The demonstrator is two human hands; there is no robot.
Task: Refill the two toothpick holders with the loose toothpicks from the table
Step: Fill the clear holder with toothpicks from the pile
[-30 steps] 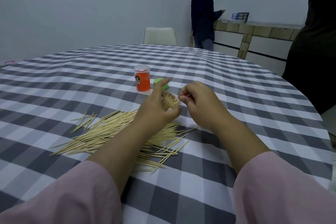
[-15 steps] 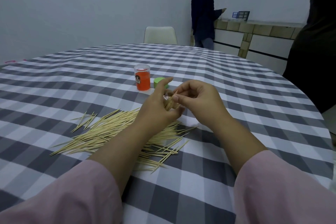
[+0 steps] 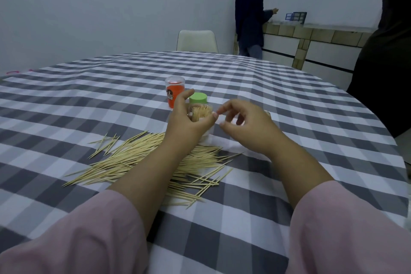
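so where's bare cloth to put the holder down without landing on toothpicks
Bare checked tablecloth lies right of the right hand, out to the table edge, and left of the orange holder. Crowded: the loose toothpicks under the left hand gripping the clear holder, and the green lid behind it.

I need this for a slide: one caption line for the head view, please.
Left hand grips a clear toothpick-filled holder above loose wooden toothpicks; right hand hovers beside.

Part-filled clear holder (image 3: 201,111), loose toothpicks (image 3: 142,160) beneath
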